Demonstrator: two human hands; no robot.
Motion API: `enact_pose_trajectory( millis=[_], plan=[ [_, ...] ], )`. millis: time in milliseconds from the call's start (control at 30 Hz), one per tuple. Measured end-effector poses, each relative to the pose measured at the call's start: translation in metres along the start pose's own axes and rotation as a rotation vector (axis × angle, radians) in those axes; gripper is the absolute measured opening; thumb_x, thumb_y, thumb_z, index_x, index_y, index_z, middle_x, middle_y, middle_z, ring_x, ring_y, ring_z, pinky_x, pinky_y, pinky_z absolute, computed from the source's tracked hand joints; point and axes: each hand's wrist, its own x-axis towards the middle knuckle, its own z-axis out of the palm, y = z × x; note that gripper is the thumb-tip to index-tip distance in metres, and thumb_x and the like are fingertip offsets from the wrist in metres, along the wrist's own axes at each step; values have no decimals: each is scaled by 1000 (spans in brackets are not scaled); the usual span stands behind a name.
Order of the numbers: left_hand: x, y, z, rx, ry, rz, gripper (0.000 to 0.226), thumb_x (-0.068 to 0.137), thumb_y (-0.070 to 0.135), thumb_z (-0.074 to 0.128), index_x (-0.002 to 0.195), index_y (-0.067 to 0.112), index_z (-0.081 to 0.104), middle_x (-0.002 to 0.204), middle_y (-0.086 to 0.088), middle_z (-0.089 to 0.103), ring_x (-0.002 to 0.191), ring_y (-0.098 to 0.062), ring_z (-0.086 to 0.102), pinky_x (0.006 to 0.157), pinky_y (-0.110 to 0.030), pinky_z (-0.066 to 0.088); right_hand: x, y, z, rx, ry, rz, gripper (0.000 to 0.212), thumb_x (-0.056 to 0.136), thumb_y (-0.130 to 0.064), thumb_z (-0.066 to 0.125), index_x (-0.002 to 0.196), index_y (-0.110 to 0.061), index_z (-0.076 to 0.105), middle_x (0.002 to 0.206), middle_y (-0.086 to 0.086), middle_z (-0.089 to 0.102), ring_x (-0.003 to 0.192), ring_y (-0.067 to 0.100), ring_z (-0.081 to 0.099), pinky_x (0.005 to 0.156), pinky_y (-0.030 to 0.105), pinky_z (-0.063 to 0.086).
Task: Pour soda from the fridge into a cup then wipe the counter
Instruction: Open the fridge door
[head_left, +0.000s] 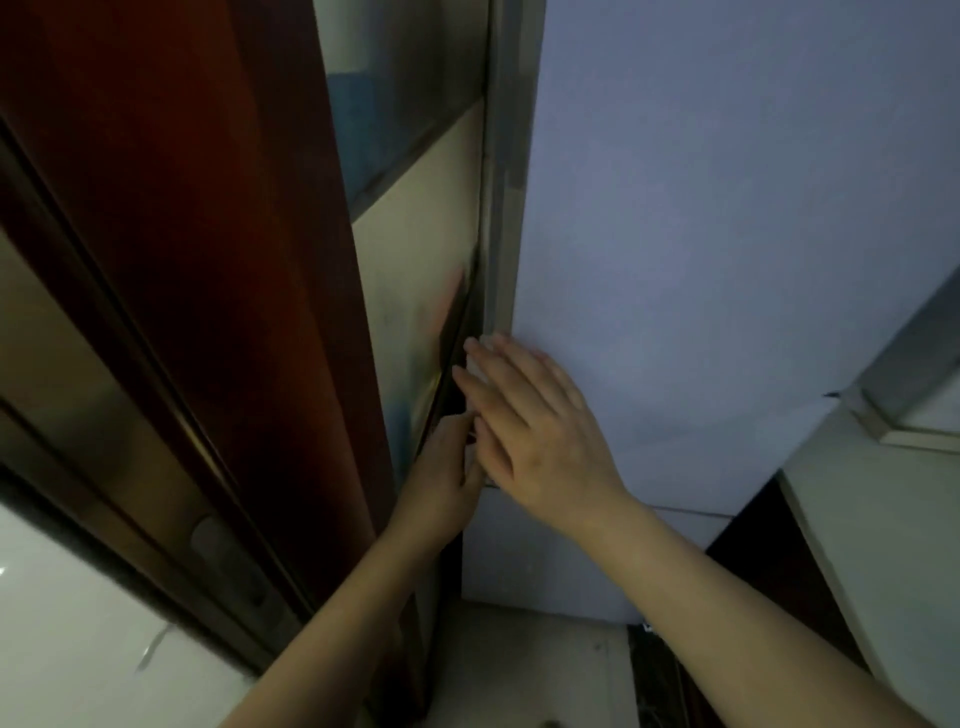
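A tall pale blue-grey fridge (727, 234) fills the right half of the view, its upper door closed above a lower door (571, 561). My right hand (535, 421) lies flat on the upper door's left edge, fingers spread and pointing up-left. My left hand (447, 478) reaches into the narrow dark gap beside that edge, fingers curled around the door's edge just below my right fingers. No soda or cup is in view.
A dark red-brown wooden door frame (223, 260) stands close on the left, with a cream tiled wall (415, 260) between it and the fridge. A pale counter edge (883, 519) juts in at the right. Light floor (530, 670) lies below.
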Motion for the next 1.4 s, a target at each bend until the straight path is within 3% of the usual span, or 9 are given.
enact_pose_trajectory(
  millis=[67, 167, 333, 567, 767, 967, 1200, 1400],
  plan=[
    [-21, -6, -3, 36, -80, 80, 31, 100, 27, 49, 130, 18, 50, 128, 7, 55, 112, -12, 55, 94, -20, 46, -13, -14, -12, -80, -33, 8, 40, 92, -16, 53, 131, -10, 58, 143, 9, 49, 138, 24, 36, 116, 42, 23],
    [-32, -12, -9, 245, -205, 233, 44, 95, 42, 44, 131, 18, 52, 121, 0, 58, 107, -14, 58, 86, -38, 51, -36, -37, -29, -193, -84, 60, 41, 94, -23, 46, 134, -16, 55, 142, 4, 51, 139, 21, 35, 118, 45, 11],
    [-49, 10, -16, 469, -183, 385, 50, 90, 40, 51, 131, 13, 52, 117, -5, 61, 100, -22, 60, 78, -38, 52, -73, -54, -54, -396, -163, 193, 48, 93, -29, 49, 140, -18, 49, 142, 1, 51, 138, 17, 36, 118, 46, -1],
    [-84, 61, -8, 604, -158, 398, 53, 91, 46, 42, 138, 21, 45, 132, -2, 56, 122, -22, 54, 98, -42, 47, -127, -53, -101, -587, -262, 231, 60, 90, -21, 53, 147, -12, 35, 152, 6, 36, 143, 16, 26, 117, 49, -9],
    [-130, 102, 6, 677, -102, 385, 51, 94, 39, 51, 140, 18, 47, 134, -4, 56, 124, -23, 52, 98, -43, 44, -176, -52, -156, -525, -229, 272, 51, 91, -22, 55, 141, -15, 46, 149, 2, 42, 142, 17, 26, 117, 53, -2],
    [-168, 149, 29, 704, -85, 400, 54, 94, 36, 57, 144, 18, 46, 136, -5, 57, 125, -24, 53, 103, -45, 42, -222, -48, -208, -310, -20, 408, 33, 92, -23, 52, 123, -17, 64, 131, -2, 60, 134, 16, 42, 116, 56, 6],
    [-189, 190, 66, 710, -170, 472, 60, 93, 48, 35, 145, 19, 43, 137, -5, 55, 124, -24, 53, 102, -44, 43, -270, -27, -259, -229, 62, 470, 32, 90, -22, 56, 121, -18, 65, 134, -4, 58, 136, 13, 39, 112, 65, 7],
    [-188, 223, 89, 697, -198, 546, 63, 91, 49, 33, 145, 19, 43, 137, -6, 55, 123, -26, 54, 100, -45, 43, -298, -15, -289, -252, 94, 534, 30, 89, -18, 59, 118, -17, 66, 132, -1, 59, 135, 16, 40, 113, 63, 10]
  ],
)
